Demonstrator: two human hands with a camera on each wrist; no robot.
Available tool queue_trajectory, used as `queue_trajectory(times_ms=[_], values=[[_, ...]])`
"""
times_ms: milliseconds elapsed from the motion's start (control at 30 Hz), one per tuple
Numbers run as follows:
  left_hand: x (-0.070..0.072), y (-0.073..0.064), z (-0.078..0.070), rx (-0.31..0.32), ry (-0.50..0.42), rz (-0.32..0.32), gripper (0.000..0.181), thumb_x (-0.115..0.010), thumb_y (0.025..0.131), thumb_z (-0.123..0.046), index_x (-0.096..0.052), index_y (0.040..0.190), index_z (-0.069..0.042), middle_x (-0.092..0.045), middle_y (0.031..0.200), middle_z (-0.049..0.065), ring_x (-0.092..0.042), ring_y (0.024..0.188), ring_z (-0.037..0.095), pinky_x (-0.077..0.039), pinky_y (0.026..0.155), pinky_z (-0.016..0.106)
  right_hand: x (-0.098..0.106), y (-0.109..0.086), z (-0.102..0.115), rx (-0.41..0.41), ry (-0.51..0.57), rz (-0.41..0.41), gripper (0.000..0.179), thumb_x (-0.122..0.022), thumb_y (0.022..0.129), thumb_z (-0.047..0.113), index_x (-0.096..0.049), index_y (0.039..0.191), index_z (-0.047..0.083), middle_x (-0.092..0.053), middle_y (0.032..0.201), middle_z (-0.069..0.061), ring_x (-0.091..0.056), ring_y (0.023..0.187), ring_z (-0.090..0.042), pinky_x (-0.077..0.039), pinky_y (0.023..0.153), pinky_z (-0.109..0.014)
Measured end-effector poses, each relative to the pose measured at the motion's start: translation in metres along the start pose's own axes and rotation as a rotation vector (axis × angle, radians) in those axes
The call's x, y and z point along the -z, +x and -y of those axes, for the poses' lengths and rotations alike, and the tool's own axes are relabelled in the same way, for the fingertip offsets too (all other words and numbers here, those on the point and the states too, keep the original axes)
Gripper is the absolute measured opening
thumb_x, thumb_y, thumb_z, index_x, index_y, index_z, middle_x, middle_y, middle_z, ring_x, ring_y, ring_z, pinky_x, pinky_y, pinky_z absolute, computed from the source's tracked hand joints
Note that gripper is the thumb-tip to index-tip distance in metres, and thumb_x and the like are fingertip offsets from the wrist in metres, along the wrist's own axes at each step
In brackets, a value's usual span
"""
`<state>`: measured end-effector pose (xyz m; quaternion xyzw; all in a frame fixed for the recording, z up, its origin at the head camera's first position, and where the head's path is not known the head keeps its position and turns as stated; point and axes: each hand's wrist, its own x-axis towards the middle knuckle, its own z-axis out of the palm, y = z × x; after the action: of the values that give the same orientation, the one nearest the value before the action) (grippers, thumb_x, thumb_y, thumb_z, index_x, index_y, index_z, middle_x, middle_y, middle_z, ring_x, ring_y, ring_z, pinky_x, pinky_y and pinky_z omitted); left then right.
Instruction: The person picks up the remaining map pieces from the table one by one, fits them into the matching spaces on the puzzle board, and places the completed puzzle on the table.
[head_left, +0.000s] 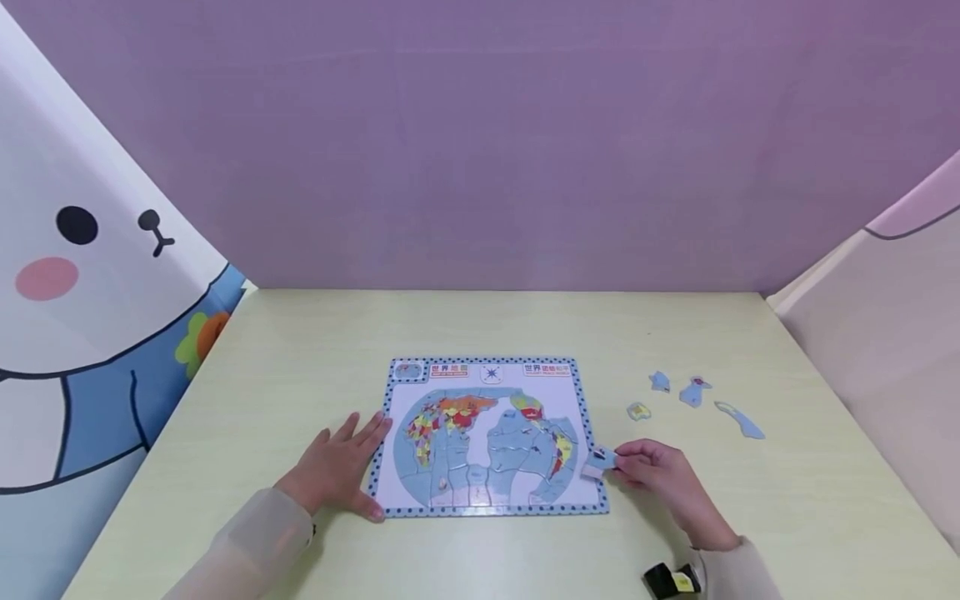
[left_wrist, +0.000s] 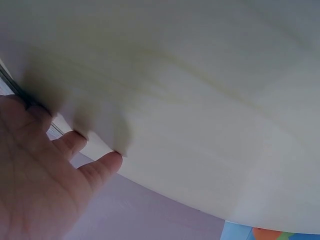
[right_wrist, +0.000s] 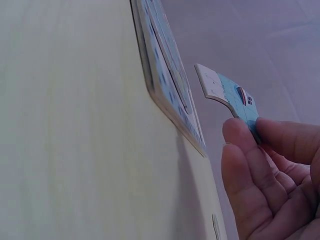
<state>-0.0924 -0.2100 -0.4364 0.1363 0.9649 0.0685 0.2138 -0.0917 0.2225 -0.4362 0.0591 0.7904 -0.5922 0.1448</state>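
Note:
A world map puzzle board with a blue dotted border lies on the table, with white gaps among its fitted pieces. My left hand rests with spread fingers on the board's left edge and the tabletop beside it. At the board's right edge, my right hand pinches a puzzle piece between thumb and fingers. This piece is light blue with a white end and a small printed ship. In the right wrist view it is held up off the board, tilted, with its white end away from the fingers.
Several loose puzzle pieces lie right of the board, among them a long blue one and a small yellowish one. A black device sits at my right wrist. Behind the table hangs a purple backdrop.

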Motion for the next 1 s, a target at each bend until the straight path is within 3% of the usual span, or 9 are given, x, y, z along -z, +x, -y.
queue_trajectory(times_ms=[267, 533, 733, 1000], values=[[0.001, 0.0, 0.0, -0.005, -0.007, -0.005, 0.124, -0.083, 0.055, -0.062, -0.027, 0.151, -0.007, -0.023, 0.157, 0.013, -0.015, 0.14, 0.047, -0.02, 0.103, 0.071, -0.012, 0.005, 0.002, 0.053, -0.012, 0.099, 0.017, -0.051, 0.093, -0.005, -0.054, 0.104, -0.019, -0.069, 0.086, -0.013, -0.065, 0.072, -0.01, -0.055, 0.065, -0.022], [0.003, -0.002, -0.002, -0.011, -0.009, -0.005, 0.124, -0.083, 0.055, -0.061, -0.027, 0.151, -0.006, -0.023, 0.156, 0.014, -0.015, 0.14, 0.048, -0.021, 0.102, 0.071, -0.026, 0.008, 0.009, 0.076, -0.071, 0.133, 0.008, -0.052, 0.093, -0.007, -0.056, 0.096, -0.013, -0.07, 0.084, -0.016, -0.067, 0.074, -0.016, -0.056, 0.065, -0.025], [0.003, -0.001, 0.001, 0.019, -0.008, 0.01, 0.125, -0.084, 0.055, -0.061, -0.025, 0.151, -0.006, -0.021, 0.157, 0.014, -0.013, 0.14, 0.048, -0.02, 0.102, 0.071, -0.04, 0.014, 0.02, 0.114, -0.119, 0.163, 0.006, -0.055, 0.093, -0.005, -0.059, 0.095, -0.009, -0.069, 0.081, -0.011, -0.065, 0.071, -0.018, -0.053, 0.063, -0.023], [0.001, 0.001, 0.001, -0.011, -0.022, 0.002, 0.126, -0.083, 0.054, -0.062, -0.027, 0.15, -0.005, -0.023, 0.156, 0.014, -0.014, 0.14, 0.048, -0.021, 0.101, 0.072, -0.052, 0.012, 0.021, 0.084, -0.116, 0.191, 0.008, -0.056, 0.093, -0.001, -0.06, 0.097, -0.008, -0.07, 0.081, -0.01, -0.065, 0.069, -0.019, -0.053, 0.061, -0.024]])
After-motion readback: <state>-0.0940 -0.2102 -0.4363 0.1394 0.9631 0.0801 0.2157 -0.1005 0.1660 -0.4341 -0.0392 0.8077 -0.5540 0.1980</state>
